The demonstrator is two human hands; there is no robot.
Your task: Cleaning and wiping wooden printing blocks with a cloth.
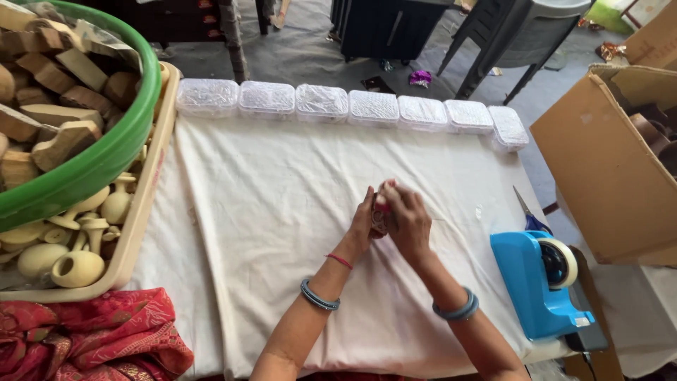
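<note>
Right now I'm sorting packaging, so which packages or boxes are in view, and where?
Clear plastic boxes: seven in a row along the table's far edge, rectangular, whitish contents.
Cardboard box: right of the table, large, brown, open.
Small red item: between both hands, mid-table; whether it is a package, unclear.

1. Left hand [361, 224] and right hand [405, 220] clasped together around small red item [379, 217], mostly hidden, over white cloth [282, 212].
2. Row of clear plastic boxes [349, 106] along far edge.
3. Blue tape dispenser [539, 279] right, scissors [529, 215] just behind.
4. Green tub [106, 159] of wood pieces, beige tray [137, 226] left.
5. Cardboard box [606, 176] far right.
</note>
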